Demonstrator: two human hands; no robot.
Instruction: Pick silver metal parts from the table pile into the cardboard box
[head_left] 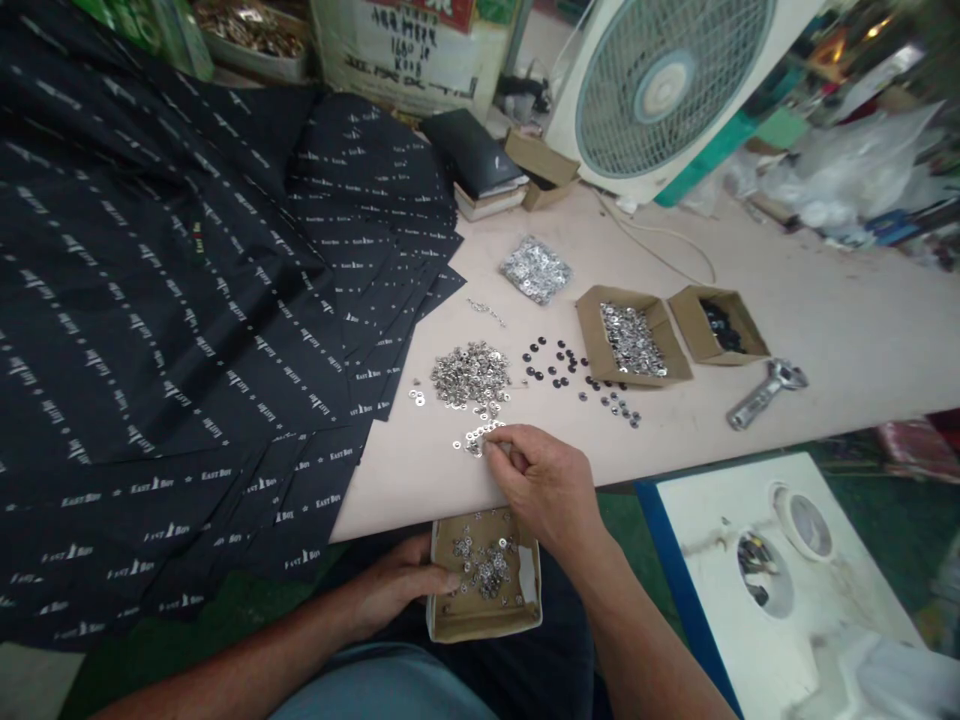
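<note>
My left hand grips the left side of a small open cardboard box, thumb over its rim, just below the table's front edge. Small silver snap-like metal parts lie scattered on the box's floor. Above the box, my right hand has its fingertips pinched together at the table top. They touch the end of a small cluster of silver rings; whatever sits between the fingertips is hidden. A bigger heap of silver metal parts lies just beyond.
Black round caps are strewn right of the heap. Behind them stand a cardboard box of silver parts and a box of black pieces. A metal hand tool, a bagged batch, printed black sheets and a fan surround them.
</note>
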